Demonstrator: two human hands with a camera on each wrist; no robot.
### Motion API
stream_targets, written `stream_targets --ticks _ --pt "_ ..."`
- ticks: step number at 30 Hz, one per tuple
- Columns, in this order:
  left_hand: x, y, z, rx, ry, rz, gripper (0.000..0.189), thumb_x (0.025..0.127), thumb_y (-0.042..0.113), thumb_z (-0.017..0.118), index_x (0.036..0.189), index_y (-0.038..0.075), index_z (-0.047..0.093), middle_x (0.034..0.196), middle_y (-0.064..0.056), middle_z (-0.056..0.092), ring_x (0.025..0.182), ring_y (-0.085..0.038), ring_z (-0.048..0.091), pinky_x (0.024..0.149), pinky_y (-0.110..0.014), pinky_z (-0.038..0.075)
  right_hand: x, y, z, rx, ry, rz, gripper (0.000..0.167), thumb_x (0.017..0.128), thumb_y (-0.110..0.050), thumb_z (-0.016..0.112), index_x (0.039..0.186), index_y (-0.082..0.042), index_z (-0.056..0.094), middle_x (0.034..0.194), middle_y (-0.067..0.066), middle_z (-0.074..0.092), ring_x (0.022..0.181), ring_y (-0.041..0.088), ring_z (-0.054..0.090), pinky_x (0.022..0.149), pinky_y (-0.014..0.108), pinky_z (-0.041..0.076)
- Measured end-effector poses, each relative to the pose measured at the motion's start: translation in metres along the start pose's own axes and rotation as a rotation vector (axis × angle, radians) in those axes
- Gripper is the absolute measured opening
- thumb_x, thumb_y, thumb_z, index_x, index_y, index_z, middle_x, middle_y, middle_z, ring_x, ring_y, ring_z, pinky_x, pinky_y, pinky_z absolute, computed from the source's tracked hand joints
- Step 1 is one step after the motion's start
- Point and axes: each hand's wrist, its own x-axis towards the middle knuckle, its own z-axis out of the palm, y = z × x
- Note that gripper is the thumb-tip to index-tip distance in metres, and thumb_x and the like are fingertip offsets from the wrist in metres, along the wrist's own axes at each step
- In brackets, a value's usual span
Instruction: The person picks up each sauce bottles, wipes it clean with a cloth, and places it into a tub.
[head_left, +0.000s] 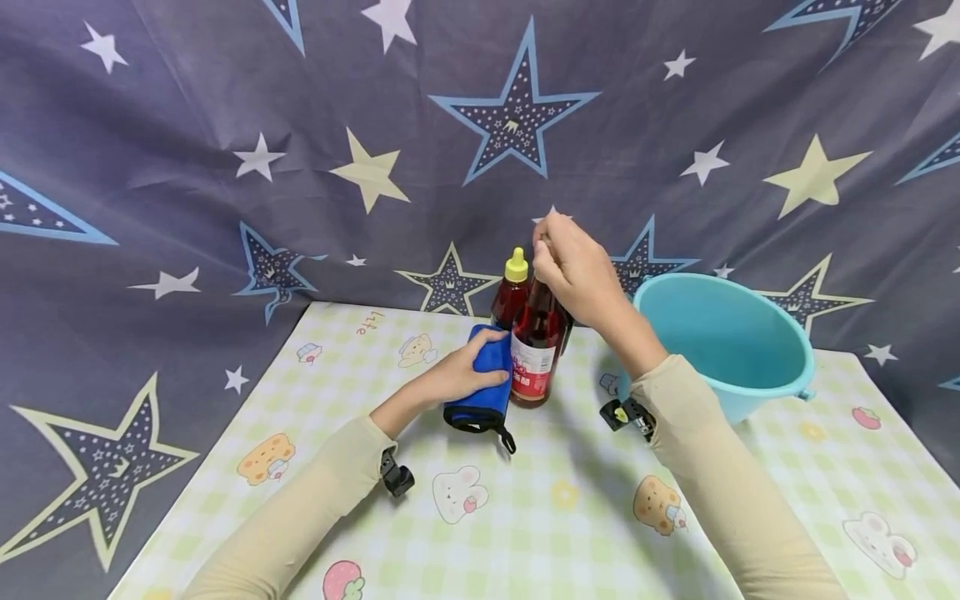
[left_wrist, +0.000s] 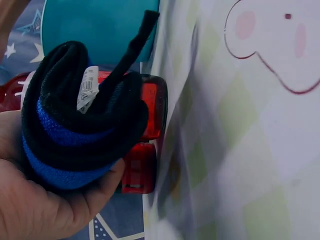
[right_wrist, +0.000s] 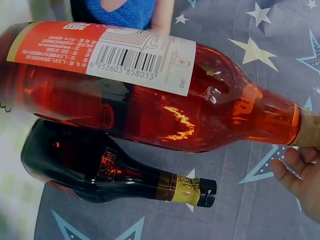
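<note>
**Right grip on red bottle's neck, left grip on blue sleeve**

Your right hand [head_left: 577, 271] has its grip closed around the top of the red bottle [head_left: 535, 350]; fingers curl over the neck from above. In the right wrist view the fingertips [right_wrist: 295, 172] sit by the corked end of the neck. The bottle stands upright on the bench [head_left: 570, 500], near the far middle edge, white and red label facing you.

Your left hand [head_left: 457, 377] grips the blue sleeve [head_left: 483, 383], a blue fabric holder with black trim and a black cord hanging off its lower end. Fingers wrap round it, thumb side on top. The left wrist view shows the sleeve squashed flat in your palm [left_wrist: 45, 200], white tag on the black rim. The sleeve touches the red bottle's left side, low down, its bottom on the bench.

Just behind the red bottle: a yellow-capped bottle [head_left: 512, 292] to the left and a dark bottle [right_wrist: 110, 170] with a black cap and yellow neck band, close beside the red one; mostly hidden in the head view.

Right of the bottles, a teal bucket [head_left: 757, 379] on the bench, near your right forearm. The bench has a green checked cloth with cartoon animals. Star-print curtain [head_left: 225, 125] hangs behind.
</note>
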Motion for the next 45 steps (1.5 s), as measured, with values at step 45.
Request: stream_targets --ticks 45 --pt "-0.024 0.060 -0.040 -0.055 0.210 0.110 0.064 0.098 0.039 0.067 0.154 0.041 0.037 0.157 -0.010 0.039 0.133 -0.039 0.050 0.103 -0.059 0.048 0.011 0.001 -0.023 -0.568 -0.028 -0.372 0.019 0.103 -0.017 0.046 0.090 -0.005 0.050 0.067 0.007 0.045 0.053 0.023 0.042 0.056 0.035 0.031"
